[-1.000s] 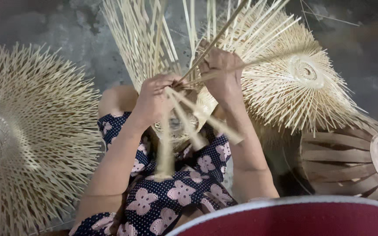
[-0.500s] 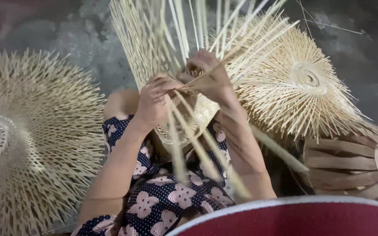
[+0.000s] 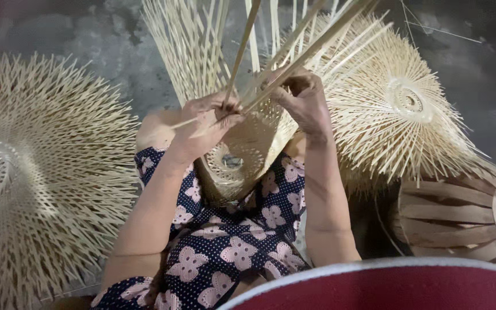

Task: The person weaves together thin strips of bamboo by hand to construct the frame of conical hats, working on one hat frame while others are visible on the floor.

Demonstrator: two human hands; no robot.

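Between knees, just below both hands: half-woven bamboo frame (image 3: 233,163), braced on lap so strips stand upright for weaving. Left hand (image 3: 208,123) closed, pinching thin bamboo strips (image 3: 242,51) against frame rim. Right hand (image 3: 302,97) curled round crossing strips, keeping them taut. Left of left hand: finished woven disc (image 3: 35,172) on floor. Right of right hand: second woven piece (image 3: 397,109), wooden mould (image 3: 466,215) beyond it.

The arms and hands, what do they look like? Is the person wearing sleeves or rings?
Both arms are bare to above the elbow, with no sleeves in view. The left hand and right hand wear no gloves, and I see no rings, watch or bracelets. The dress is dark blue, with white dots and pink flowers.
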